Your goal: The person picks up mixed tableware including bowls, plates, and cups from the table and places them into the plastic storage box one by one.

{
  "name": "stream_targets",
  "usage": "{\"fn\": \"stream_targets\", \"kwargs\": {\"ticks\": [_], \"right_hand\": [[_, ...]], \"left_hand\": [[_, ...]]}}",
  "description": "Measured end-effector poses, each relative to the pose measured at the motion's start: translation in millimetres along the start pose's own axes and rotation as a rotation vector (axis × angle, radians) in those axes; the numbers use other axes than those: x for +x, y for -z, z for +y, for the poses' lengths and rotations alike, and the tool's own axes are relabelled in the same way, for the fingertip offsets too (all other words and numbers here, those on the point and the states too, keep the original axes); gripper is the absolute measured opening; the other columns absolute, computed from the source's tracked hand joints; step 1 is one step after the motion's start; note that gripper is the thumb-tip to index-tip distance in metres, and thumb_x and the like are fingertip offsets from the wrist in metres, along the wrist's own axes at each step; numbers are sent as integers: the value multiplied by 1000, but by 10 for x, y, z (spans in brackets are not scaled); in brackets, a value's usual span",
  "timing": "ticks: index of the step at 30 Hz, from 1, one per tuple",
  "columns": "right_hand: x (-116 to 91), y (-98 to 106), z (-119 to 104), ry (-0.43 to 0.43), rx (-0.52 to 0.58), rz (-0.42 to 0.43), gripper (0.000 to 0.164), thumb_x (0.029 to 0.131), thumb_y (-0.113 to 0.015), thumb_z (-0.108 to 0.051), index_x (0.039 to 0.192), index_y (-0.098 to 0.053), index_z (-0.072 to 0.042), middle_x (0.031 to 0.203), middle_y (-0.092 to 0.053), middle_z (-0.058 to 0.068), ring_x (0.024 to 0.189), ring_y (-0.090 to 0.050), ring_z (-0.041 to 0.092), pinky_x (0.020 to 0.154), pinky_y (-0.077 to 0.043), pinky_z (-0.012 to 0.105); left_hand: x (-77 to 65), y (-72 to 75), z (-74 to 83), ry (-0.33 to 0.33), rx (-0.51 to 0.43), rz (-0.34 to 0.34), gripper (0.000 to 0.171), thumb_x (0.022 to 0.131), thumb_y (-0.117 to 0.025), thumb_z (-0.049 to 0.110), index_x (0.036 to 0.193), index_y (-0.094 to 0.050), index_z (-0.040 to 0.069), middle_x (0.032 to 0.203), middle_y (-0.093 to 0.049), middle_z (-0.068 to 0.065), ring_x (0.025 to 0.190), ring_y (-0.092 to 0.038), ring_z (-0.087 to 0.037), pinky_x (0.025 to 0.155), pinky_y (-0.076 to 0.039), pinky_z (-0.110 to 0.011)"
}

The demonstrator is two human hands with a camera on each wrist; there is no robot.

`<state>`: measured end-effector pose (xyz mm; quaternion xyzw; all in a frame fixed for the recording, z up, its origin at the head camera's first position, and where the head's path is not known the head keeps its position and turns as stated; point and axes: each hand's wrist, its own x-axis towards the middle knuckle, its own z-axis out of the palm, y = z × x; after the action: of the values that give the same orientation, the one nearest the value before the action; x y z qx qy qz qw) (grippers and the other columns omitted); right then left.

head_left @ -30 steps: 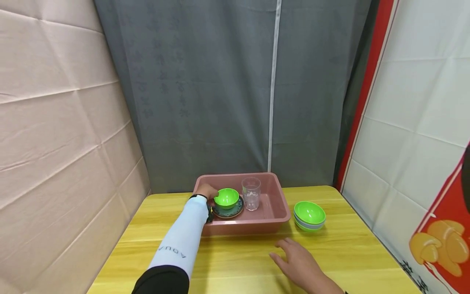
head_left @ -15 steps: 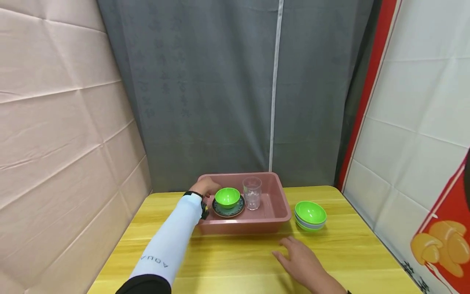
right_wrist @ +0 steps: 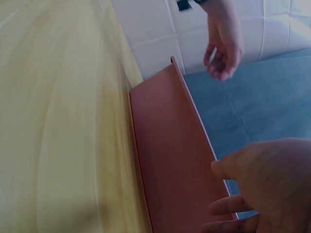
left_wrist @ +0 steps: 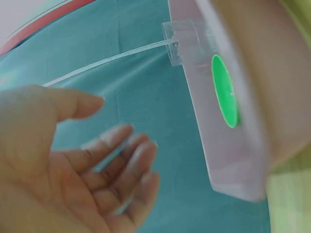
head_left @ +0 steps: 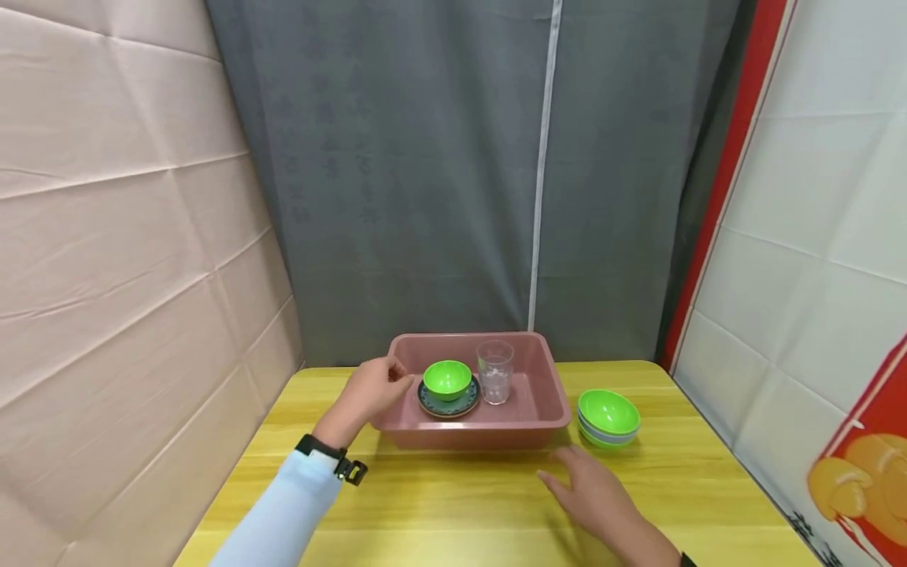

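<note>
In the head view a pink plastic basin point(head_left: 468, 439) stands at the back of the table. Inside it a green bowl point(head_left: 447, 379) sits on a dark patterned plate point(head_left: 432, 404), with a clear drinking glass point(head_left: 495, 372) to their right. My left hand point(head_left: 373, 387) hovers by the basin's left rim, holding nothing; the left wrist view shows its fingers point(left_wrist: 116, 179) loosely bent and apart from the thumb. Low over the table in front of the basin, my right hand point(head_left: 591, 490) is relaxed with nothing in it.
A stack of green and grey bowls point(head_left: 608, 417) stands on the wooden table point(head_left: 453, 512), right of the basin. A grey curtain point(head_left: 411, 197) hangs behind the table. Light cloth walls point(head_left: 127, 276) flank both sides, the right one with a red edge.
My left hand has come up out of the basin beside the bowl and drawn back left to its rim. The dishes stay put, and my right hand has barely moved.
</note>
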<state>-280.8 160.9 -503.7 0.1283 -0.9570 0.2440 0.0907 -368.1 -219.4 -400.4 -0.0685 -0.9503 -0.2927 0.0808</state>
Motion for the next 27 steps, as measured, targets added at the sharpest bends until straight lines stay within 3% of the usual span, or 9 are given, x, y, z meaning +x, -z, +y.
{"fn": "stream_targets", "kwargs": {"ticks": [6, 14, 20, 27], "right_hand": [[57, 18, 25, -25, 4, -27, 39, 102, -80, -39, 127, -75, -9, 124, -74, 9, 114, -73, 33, 99, -59, 58], [93, -12, 84, -15, 0, 11, 33, 102, -82, -36, 122, -76, -10, 118, -73, 6, 110, -73, 31, 95, -60, 56], [108, -3, 103, -2, 1, 24, 31, 101, -82, -35, 120, -77, -11, 114, -73, 3, 107, -73, 29, 94, -60, 54], [117, 5, 120, -6, -5, 24, 34, 101, -83, -34, 121, -76, -8, 111, -73, 5, 103, -74, 28, 92, -60, 53]], "left_hand": [[-388, -106, -205, -113, -75, -62, 8, 104, -80, 23, 104, -75, 17, 92, -67, 3, 86, -62, -16, 78, -57, -35], [-795, -465, -435, -200, -12, -143, 10, 102, -82, 26, 103, -74, 21, 101, -66, 7, 97, -65, -15, 87, -59, -44], [-851, -587, -532, -185, 31, -113, 16, 100, -84, 25, 108, -75, 14, 107, -70, 1, 104, -69, -22, 94, -59, -52], [-855, -623, -589, -128, 26, -120, 19, 100, -83, 24, 112, -75, 12, 110, -72, -1, 107, -70, -25, 96, -59, -54]]}}
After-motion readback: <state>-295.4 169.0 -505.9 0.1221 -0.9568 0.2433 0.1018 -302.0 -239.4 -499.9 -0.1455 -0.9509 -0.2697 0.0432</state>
